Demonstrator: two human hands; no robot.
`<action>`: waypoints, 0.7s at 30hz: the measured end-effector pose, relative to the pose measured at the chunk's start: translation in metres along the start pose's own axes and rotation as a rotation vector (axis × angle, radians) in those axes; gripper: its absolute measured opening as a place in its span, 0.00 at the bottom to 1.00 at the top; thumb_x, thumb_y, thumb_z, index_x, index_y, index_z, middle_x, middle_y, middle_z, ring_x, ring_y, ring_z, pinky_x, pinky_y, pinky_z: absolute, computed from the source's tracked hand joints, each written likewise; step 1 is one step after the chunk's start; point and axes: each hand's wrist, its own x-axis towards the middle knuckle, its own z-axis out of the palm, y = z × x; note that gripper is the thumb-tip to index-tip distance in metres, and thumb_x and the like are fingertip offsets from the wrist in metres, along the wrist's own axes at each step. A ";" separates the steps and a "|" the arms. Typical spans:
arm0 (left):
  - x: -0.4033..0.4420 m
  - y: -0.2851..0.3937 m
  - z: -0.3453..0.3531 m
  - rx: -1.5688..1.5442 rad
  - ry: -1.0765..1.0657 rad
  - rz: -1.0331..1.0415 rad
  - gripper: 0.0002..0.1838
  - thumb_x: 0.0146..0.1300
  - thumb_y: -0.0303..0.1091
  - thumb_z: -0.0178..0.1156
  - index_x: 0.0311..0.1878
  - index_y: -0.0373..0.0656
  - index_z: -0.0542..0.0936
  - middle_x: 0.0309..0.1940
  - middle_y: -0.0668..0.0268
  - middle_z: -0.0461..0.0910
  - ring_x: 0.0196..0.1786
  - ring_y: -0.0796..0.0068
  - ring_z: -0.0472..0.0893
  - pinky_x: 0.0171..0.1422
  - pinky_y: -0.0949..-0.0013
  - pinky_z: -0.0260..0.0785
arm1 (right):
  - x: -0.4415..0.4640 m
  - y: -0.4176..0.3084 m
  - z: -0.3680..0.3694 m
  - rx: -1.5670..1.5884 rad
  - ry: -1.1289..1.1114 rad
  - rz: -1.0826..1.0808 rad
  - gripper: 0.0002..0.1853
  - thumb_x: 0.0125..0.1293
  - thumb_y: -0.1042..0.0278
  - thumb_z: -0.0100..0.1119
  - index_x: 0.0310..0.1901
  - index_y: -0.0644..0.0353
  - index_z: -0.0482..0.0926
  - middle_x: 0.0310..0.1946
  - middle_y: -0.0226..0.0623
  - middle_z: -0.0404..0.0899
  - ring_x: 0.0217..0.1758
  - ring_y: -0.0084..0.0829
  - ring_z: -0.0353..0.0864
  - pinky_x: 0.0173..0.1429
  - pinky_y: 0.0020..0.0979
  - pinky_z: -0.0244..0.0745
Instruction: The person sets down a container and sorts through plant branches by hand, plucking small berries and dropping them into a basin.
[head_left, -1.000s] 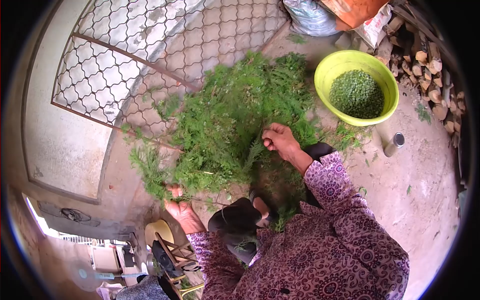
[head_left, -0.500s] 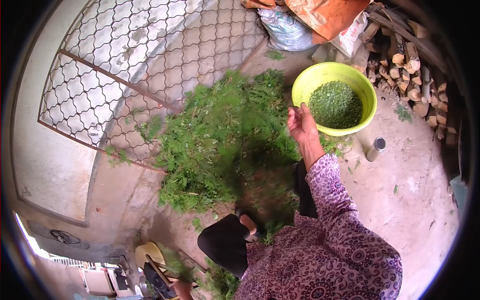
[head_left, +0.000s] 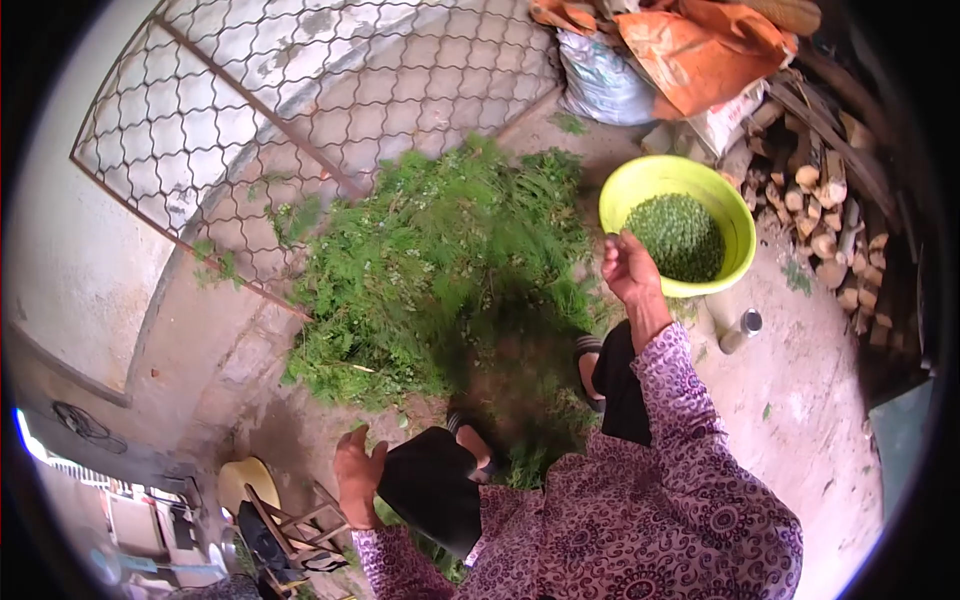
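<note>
My left hand [head_left: 357, 475] is beside my left knee with its fingers apart, and nothing shows in it. At the near left rim of a yellow-green basin [head_left: 738, 262], my right hand [head_left: 632, 268] is palm up with its fingers curled together. Whatever those fingers may hold is too small to make out. Small round green fruits or pods [head_left: 680, 236] lie inside the basin. A broad heap of feathery green cut plants [head_left: 430, 270], dotted with small pale heads, spreads over the ground before my feet.
A metal flask [head_left: 741, 331] stands near the basin. Stacked firewood [head_left: 815, 210] and filled sacks [head_left: 690, 60] are at the back right. A wire mesh panel [head_left: 250, 150] leans at the left. A wooden chair [head_left: 300, 525] and a straw hat [head_left: 248, 484] are lower left.
My left hand has come up and forward from the lower left, where green sprigs were blurred beside it. My right hand stays by the basin's rim. The view has shifted.
</note>
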 end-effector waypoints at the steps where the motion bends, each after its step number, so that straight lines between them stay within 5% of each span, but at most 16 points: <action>1: 0.010 0.017 -0.001 -0.043 0.013 0.066 0.22 0.45 0.36 0.64 0.45 0.38 0.75 0.39 0.52 0.76 0.43 0.54 0.75 0.48 0.60 0.68 | 0.002 0.000 -0.001 -0.014 -0.015 -0.001 0.10 0.63 0.61 0.50 0.31 0.59 0.72 0.22 0.30 0.73 0.19 0.19 0.67 0.20 0.18 0.62; 4: 0.031 0.056 0.016 -0.156 0.049 0.283 0.19 0.45 0.36 0.63 0.42 0.39 0.75 0.40 0.52 0.76 0.43 0.53 0.75 0.46 0.60 0.68 | 0.009 0.004 0.001 -0.101 -0.047 -0.015 0.10 0.62 0.61 0.50 0.32 0.60 0.72 0.23 0.28 0.72 0.21 0.18 0.67 0.24 0.18 0.63; 8: 0.046 0.077 0.083 -0.367 -0.211 0.436 0.15 0.47 0.37 0.60 0.38 0.42 0.75 0.33 0.54 0.76 0.40 0.53 0.75 0.42 0.57 0.68 | 0.019 0.019 0.019 -0.232 -0.093 0.041 0.09 0.63 0.61 0.49 0.30 0.56 0.71 0.23 0.28 0.72 0.20 0.18 0.67 0.22 0.18 0.62; 9: 0.046 0.084 0.086 -0.377 -0.204 0.435 0.15 0.47 0.37 0.60 0.38 0.42 0.75 0.33 0.54 0.76 0.40 0.53 0.75 0.42 0.57 0.68 | 0.020 0.024 0.024 -0.254 -0.089 0.055 0.07 0.62 0.63 0.50 0.30 0.57 0.71 0.22 0.29 0.73 0.20 0.19 0.67 0.21 0.18 0.62; 11: 0.044 0.100 0.081 -0.351 -0.548 0.308 0.17 0.49 0.38 0.58 0.44 0.44 0.74 0.37 0.54 0.75 0.43 0.55 0.74 0.46 0.59 0.67 | 0.028 0.038 0.032 -0.348 -0.065 0.076 0.07 0.62 0.64 0.51 0.30 0.57 0.71 0.22 0.29 0.73 0.19 0.19 0.67 0.21 0.19 0.63; 14: 0.041 0.107 0.082 -0.193 -0.549 0.310 0.17 0.48 0.37 0.59 0.43 0.45 0.73 0.36 0.55 0.75 0.41 0.55 0.75 0.43 0.58 0.68 | 0.036 0.062 0.041 -0.496 -0.021 0.152 0.05 0.60 0.66 0.53 0.31 0.57 0.72 0.21 0.30 0.73 0.18 0.20 0.68 0.20 0.21 0.64; 18: 0.039 0.104 0.108 -0.382 -0.335 0.490 0.15 0.47 0.36 0.59 0.40 0.44 0.73 0.33 0.56 0.76 0.39 0.55 0.76 0.40 0.57 0.68 | 0.052 0.097 0.052 -0.828 -0.025 0.258 0.07 0.58 0.65 0.56 0.33 0.59 0.74 0.21 0.31 0.74 0.18 0.21 0.70 0.19 0.21 0.65; 21: 0.035 0.112 0.103 -0.326 -0.413 0.429 0.16 0.46 0.34 0.59 0.40 0.43 0.72 0.30 0.56 0.75 0.36 0.56 0.75 0.38 0.56 0.67 | 0.078 0.124 0.046 -1.600 -0.206 0.134 0.18 0.53 0.63 0.59 0.43 0.66 0.73 0.26 0.35 0.77 0.22 0.21 0.74 0.22 0.23 0.67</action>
